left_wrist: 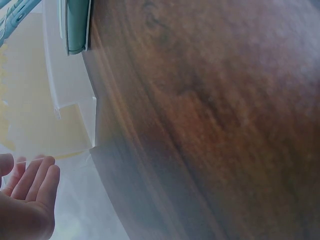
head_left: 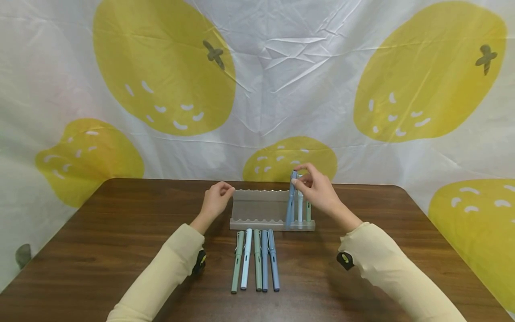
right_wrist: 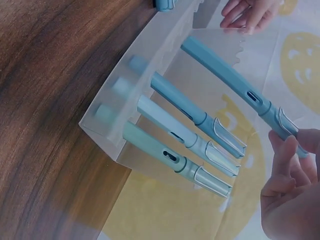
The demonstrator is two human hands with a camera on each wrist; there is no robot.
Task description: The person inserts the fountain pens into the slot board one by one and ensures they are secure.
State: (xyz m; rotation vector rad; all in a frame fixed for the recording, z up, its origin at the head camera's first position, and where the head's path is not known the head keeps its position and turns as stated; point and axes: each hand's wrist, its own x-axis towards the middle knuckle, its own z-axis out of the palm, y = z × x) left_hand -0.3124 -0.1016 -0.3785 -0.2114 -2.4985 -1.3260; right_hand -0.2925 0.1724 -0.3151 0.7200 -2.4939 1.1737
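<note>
A translucent pen rack (head_left: 257, 209) stands mid-table. At its right end lean a blue pen (right_wrist: 187, 107), a white pen (head_left: 300, 210) and a green pen (head_left: 308, 212). My right hand (head_left: 297, 181) pinches the cap end of another blue pen (head_left: 290, 201), which stands steeply in the rack just left of those three. In the right wrist view my fingertips (right_wrist: 285, 145) hold it by the clip end. My left hand (head_left: 225, 190) hovers by the rack's left corner with loosely curled fingers (left_wrist: 32, 182) and holds nothing; a small gap shows between them and the rack (left_wrist: 70, 100).
Several pens (head_left: 257, 259), green, pale blue and blue, lie side by side on the brown table (head_left: 120, 232) in front of the rack. A lemon-print cloth (head_left: 257, 89) hangs behind the table's far edge. The end of a green pen (left_wrist: 77, 25) shows beside the rack.
</note>
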